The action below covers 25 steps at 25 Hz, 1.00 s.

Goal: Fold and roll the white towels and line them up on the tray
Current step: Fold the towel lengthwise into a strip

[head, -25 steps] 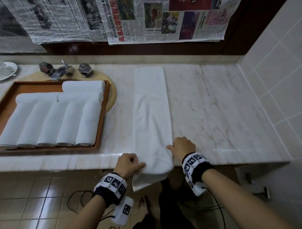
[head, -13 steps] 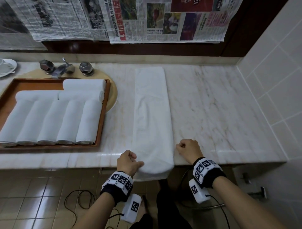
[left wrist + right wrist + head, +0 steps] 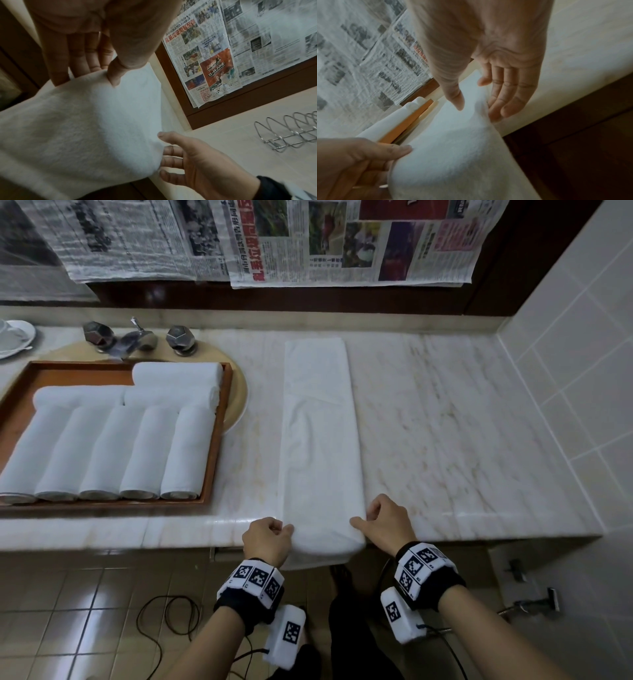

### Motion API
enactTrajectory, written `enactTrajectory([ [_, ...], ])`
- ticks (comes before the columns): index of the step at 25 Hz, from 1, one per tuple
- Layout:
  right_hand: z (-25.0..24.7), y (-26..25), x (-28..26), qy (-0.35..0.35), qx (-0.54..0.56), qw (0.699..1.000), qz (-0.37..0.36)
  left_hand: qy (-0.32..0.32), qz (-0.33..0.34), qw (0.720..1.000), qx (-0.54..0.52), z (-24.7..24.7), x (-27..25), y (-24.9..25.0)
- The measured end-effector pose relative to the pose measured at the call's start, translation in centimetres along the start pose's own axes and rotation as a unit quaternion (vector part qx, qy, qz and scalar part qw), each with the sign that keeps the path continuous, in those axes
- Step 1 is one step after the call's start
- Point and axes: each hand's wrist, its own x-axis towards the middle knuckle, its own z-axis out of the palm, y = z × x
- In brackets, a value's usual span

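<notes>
From the head view, we see our long white folded cloth towel point(image 3: 320, 440) lying flat on the pale marble bench point(image 3: 445, 422), with its near end curled over the bench edge. We think it lies straight away from us so it can roll up evenly. Our left hand point(image 3: 265, 539) pinches the near left corner, and our right hand point(image 3: 387, 523) pinches the near right corner, so both sides can start the roll together. The brown wooden tray point(image 3: 219, 440) sits to the left, over a round cream sink, with eight white rolled towels point(image 3: 144, 450) lined up inside. Shiny metal taps point(image 3: 137, 338) stand behind it. Old newspapers point(image 3: 342, 244) cover the wall, and white tiles run along the right side.

From the left wrist view, the left grip holds the towel edge point(image 3: 85, 121), thumb on top and fingers below. The other hand's fingers point(image 3: 171, 159) touch the far side. A silver wire rack point(image 3: 288, 132) is fixed to the tiles.

From the right wrist view, the right grip pinches the towel edge point(image 3: 453, 155) between its thumb and fingers. We see the orange-brown tray edge point(image 3: 409, 121) beyond.
</notes>
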Motion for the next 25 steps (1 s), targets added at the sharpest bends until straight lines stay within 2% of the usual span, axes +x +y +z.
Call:
enactTrajectory([
  [6, 0.5, -0.3, 0.2, -0.001, 0.032, 0.999, -0.027, -0.03, -0.001, 0.999, 0.016, -0.6, 0.2, 0.2],
  [10, 1.0, -0.3, -0.2, -0.015, 0.013, 0.998, -0.059, -0.014, 0.027, 0.999, 0.022, -0.7, 0.5, 0.5],
  [13, 1.0, -0.5, 0.1, -0.02, -0.023, 0.998, -0.051, -0.006, -0.025, 1.0, -0.004, -0.9, 1.3, 0.8],
  [15, 1.1, -1.0, 0.2, -0.014, -0.036, 0.998, -0.05, -0.018, -0.017, 1.0, -0.01, -1.0, 2.0, 1.3],
  [18, 1.2, -1.9, 0.7, -0.012, -0.063, 0.997, -0.053, -0.012, 0.031, 0.999, -0.036, -0.7, 2.9, 2.4],
  [20, 1.1, -2.2, 1.0, -0.02, -0.088, 0.995, -0.036, 0.018, 0.005, 0.998, -0.053, -0.7, 3.3, 2.7],
  [23, 1.0, -3.0, 1.3, -0.022, -0.114, 0.993, -0.009, -0.007, -0.011, 1.0, -0.013, -0.7, 3.9, 3.3],
  [25, 1.0, -3.8, 1.7, -0.018, -0.132, 0.991, -0.006, 0.004, -0.011, 1.0, -0.015, -0.9, 4.8, 4.0],
])
